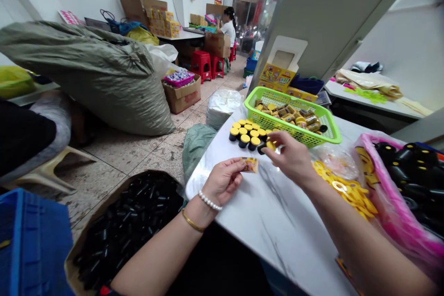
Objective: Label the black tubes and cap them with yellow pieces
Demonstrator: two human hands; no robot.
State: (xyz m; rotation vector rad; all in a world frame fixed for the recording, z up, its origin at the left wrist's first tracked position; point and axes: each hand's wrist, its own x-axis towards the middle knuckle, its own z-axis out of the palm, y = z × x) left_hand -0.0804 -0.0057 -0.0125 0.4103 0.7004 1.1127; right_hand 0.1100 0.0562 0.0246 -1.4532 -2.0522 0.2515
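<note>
My left hand [224, 179] pinches a small printed wrapper [249, 164], yellow and brown, above the near-left part of the white marbled table [258, 215]. My right hand [289, 155] has its thumb and fingers around a small black pot with a yellow lid [270, 145], at the near edge of a cluster of the same kind. The other yellow-lidded black pots [244, 139] stand upright on the tabletop. Behind them, a green plastic basket [294, 132] holds several wrapped pots [289, 113] lying loose.
Yellow plastic rings [342, 185] and a pink-lined bag of black parts [412, 159] lie right. A carton of black pots [135, 222] and a blue crate [31, 240] stand lower left. A big sack [93, 74] leans behind. A person [229, 27] sits at the far table.
</note>
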